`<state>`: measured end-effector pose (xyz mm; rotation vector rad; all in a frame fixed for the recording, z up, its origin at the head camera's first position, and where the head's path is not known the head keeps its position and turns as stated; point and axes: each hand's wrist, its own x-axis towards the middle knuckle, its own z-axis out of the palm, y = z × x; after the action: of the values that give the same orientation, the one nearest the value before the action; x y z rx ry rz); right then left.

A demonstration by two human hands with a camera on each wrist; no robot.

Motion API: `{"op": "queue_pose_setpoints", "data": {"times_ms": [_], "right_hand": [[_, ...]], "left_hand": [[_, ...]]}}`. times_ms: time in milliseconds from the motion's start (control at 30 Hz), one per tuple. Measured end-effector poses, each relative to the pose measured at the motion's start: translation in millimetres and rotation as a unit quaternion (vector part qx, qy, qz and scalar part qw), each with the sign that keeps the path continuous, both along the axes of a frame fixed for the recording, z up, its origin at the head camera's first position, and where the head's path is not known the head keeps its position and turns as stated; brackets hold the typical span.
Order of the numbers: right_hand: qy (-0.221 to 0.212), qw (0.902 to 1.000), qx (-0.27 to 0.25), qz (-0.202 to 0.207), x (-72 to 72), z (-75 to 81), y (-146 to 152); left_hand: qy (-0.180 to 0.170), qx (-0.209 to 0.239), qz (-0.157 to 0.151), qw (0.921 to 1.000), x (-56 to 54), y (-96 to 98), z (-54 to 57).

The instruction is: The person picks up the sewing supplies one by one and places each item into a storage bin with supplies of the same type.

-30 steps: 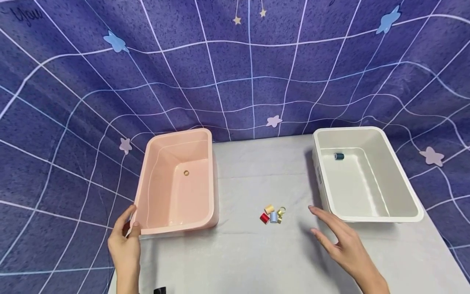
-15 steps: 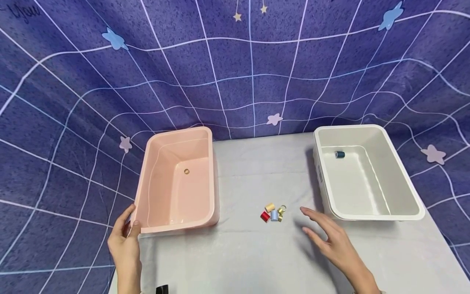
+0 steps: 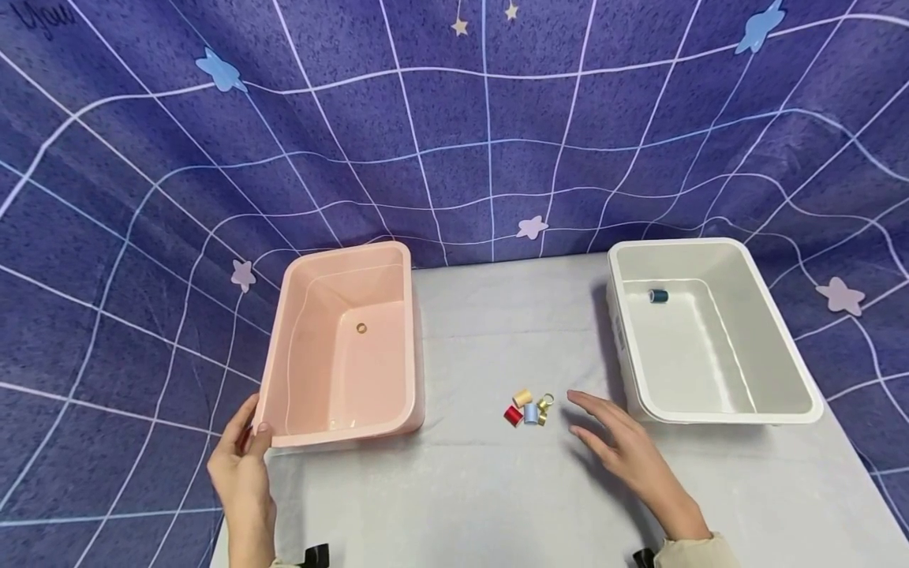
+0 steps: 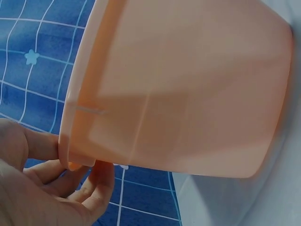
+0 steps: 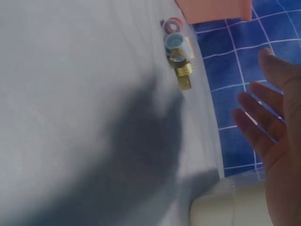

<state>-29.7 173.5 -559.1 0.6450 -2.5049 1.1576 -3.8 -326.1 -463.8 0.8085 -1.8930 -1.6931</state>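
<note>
My left hand [image 3: 240,461] grips the near left corner of a pink plastic bin [image 3: 415,347], thumb on the rim and fingers curled beneath it in the left wrist view. Inside that bin lies a small gold ring [image 3: 361,328]. My right hand [image 3: 625,446] hovers over the table with fingers spread and nothing held. Just left of its fingertips is a small cluster: a red thread spool [image 3: 513,416], a light blue spool [image 3: 530,413], a yellow-orange spool [image 3: 522,398] and several gold ring-shaped pieces [image 3: 543,405].
A white bin [image 3: 738,416] stands on the right, with a dark teal thread spool [image 3: 658,296] in its far left corner. A white cloth [image 3: 469,505] covers the table. Behind it hangs a blue curtain [image 3: 454,181] with grid lines and stars.
My right hand has moved left, away from the white bin and towards the spools and gold pieces. The left hand keeps its hold on the pink bin.
</note>
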Motion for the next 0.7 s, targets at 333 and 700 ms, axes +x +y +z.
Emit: {"op": "queue_pose_setpoints", "data": {"times_ms": [333, 700], "right_hand": [[0.011, 0.9986, 0.04, 0.034, -20.3, -19.7, -4.7], [-0.062, 0.9955, 0.066, 0.025, -32.6, -34.5, -14.7]], "left_hand": [[-0.01, 0.027, -0.005, 0.9996, 0.4, -0.3, 0.6], [0.001, 0.036, -0.029, 0.9989, -1.4, -9.0, 1.2]]}}
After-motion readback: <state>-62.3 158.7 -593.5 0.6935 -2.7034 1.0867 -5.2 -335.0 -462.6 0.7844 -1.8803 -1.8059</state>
